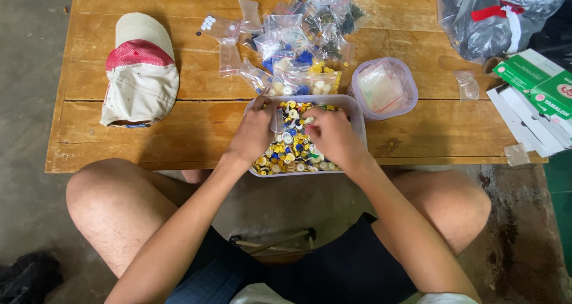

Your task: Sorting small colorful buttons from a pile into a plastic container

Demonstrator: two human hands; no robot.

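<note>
The person is picking through a tub of mixed buttons at the near edge of the wooden table. The left hand holds a small clear bag, fingers closed on it; the right hand pinches among the buttons, though whether it grips 1 cannot be told. The tub's long axis seems to run away from the person. Next likely calls for dropping buttons into the bag's mouth.

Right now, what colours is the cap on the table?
Cream cap with a red mesh panel, head view.

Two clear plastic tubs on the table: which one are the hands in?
The rectangular tub at the table's near edge, full of mixed buttons; left hand and right hand are both in it. The smaller square tub holds only small bags.
</note>
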